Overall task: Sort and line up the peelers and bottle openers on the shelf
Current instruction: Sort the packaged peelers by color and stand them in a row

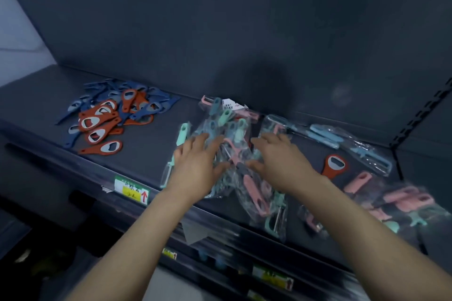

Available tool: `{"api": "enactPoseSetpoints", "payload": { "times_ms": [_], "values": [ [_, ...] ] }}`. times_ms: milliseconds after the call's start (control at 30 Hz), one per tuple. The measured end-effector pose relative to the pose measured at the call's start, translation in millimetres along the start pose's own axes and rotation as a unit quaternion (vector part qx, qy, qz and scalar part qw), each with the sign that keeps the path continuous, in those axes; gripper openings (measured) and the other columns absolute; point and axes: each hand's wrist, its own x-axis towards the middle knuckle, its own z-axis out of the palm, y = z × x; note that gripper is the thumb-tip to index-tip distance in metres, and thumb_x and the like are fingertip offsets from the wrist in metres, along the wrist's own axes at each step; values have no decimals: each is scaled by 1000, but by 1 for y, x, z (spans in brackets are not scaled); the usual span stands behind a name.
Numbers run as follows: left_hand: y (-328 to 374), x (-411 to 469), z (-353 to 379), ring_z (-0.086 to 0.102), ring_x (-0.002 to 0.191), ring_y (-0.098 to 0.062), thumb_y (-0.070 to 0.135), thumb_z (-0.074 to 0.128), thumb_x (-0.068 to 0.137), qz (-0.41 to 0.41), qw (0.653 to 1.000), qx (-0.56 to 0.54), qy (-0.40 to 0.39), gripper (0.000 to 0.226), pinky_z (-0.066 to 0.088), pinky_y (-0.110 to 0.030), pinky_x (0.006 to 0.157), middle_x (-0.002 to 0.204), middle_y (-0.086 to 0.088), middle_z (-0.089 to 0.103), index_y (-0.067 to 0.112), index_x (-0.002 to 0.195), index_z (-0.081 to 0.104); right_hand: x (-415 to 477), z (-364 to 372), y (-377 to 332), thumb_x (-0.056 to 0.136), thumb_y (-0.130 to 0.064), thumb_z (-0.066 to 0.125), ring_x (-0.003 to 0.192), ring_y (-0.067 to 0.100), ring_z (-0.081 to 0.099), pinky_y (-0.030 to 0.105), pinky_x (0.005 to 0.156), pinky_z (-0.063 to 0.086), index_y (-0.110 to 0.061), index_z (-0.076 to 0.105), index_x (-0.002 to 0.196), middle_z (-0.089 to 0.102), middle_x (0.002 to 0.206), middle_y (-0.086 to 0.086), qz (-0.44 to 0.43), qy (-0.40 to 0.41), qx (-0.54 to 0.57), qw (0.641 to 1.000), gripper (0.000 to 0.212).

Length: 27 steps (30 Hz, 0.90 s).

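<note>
On the dark shelf (156,149) a loose heap of red and blue bottle openers (107,115) lies at the left. In the middle sits a pile of bagged peelers (227,122) in pink, mint and teal. My left hand (198,161) lies flat on the pile's left side, fingers spread. My right hand (278,156) rests flat on its right side, fingers spread too. Neither hand grips anything. A single red bottle opener (335,165) lies right of my right hand. Pink bagged peelers (401,198) are scattered at the right.
Light blue bagged peelers (342,139) lie at the back right. A mint peeler (183,133) lies loose just left of the pile. A green and yellow price tag (132,189) is fixed to the shelf's front edge. A slotted upright (420,115) bounds the shelf on the right.
</note>
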Motion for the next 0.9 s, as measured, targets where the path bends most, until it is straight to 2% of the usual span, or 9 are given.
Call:
{"api": "enactPoseSetpoints", "payload": {
  "times_ms": [100,267,367,467,533,633,700,800,900],
  "values": [
    [1,12,10,6,141,-29,60,35,91,21,998,23,-49,57,7,-44,111,155,2,12,46,144,18,17,9,3,97,-44,41,139,31,13,48,108,23,-24,21,147,17,154,8,-7,-26,-11,1000,58],
    [-5,30,21,3,142,-31,63,30,91,23,994,39,-97,58,7,-48,114,156,6,5,47,144,13,31,17,11,98,-47,35,140,32,11,49,108,21,-25,17,148,19,154,6,-1,-59,-19,998,58],
    [-8,40,20,6,142,-29,66,30,89,34,994,28,-100,57,8,-48,114,155,7,8,48,142,20,36,18,15,97,-49,36,134,31,22,47,104,26,-22,31,142,33,146,5,19,-52,-36,998,53],
    [-5,51,18,15,137,-31,71,28,85,32,998,-18,-57,54,14,-52,110,148,2,22,43,131,38,40,17,14,96,-46,37,123,29,32,43,96,29,-18,50,122,48,130,4,58,-24,-39,997,40],
    [-2,57,18,15,137,-33,72,32,83,41,997,-14,-60,58,16,-55,110,149,0,20,45,135,32,44,17,12,95,-44,41,122,27,31,42,96,26,-21,53,120,50,127,2,74,-5,-14,997,36],
    [-10,64,20,12,138,-34,67,39,82,54,993,-5,-107,59,13,-55,112,153,4,10,52,138,28,48,23,7,94,-44,45,127,28,26,43,101,23,-27,48,130,47,132,2,78,-19,6,997,40],
    [-24,70,17,14,137,-34,61,42,82,56,992,-6,-115,56,14,-55,112,153,5,10,51,136,33,52,27,4,94,-41,46,126,28,26,44,100,23,-24,53,125,46,131,2,100,-18,-4,995,36],
    [-43,75,14,12,137,-36,55,41,85,58,990,-5,-128,55,15,-54,112,153,4,9,48,138,30,58,29,1,93,-37,49,123,29,29,43,98,24,-21,59,114,50,127,3,137,9,-16,990,29],
    [-53,78,14,3,138,-39,46,39,87,51,991,-15,-122,54,10,-57,113,153,3,8,45,140,27,65,34,-7,93,-41,49,124,29,31,43,99,25,-23,50,129,50,131,3,130,40,-4,991,40]
  ]
}}
